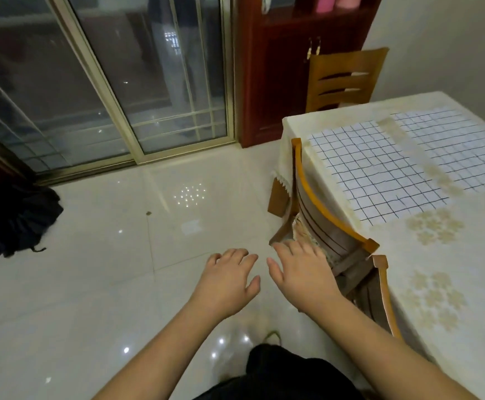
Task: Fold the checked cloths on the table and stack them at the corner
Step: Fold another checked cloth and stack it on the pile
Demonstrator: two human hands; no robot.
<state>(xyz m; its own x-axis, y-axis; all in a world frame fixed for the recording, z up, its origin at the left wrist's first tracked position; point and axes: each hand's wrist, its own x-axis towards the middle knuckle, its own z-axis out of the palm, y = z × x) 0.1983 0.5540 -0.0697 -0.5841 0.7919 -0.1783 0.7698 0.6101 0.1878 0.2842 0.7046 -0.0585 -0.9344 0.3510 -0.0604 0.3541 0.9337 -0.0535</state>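
One head-worn wide view, looking forward and down.

It looks from standing height over the floor point(120, 255), with the table point(452, 269) at right edge and glass doors point(105, 82) far ahead. Both forearms reach in from the bottom; the left hand point(227, 281) and right hand point(302, 272) sit near, low in the centre. Straight lines bow toward the edges.

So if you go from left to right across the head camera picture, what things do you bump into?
Dark cloth heap on the floor → left hand → right hand → near checked cloth → far checked cloth.
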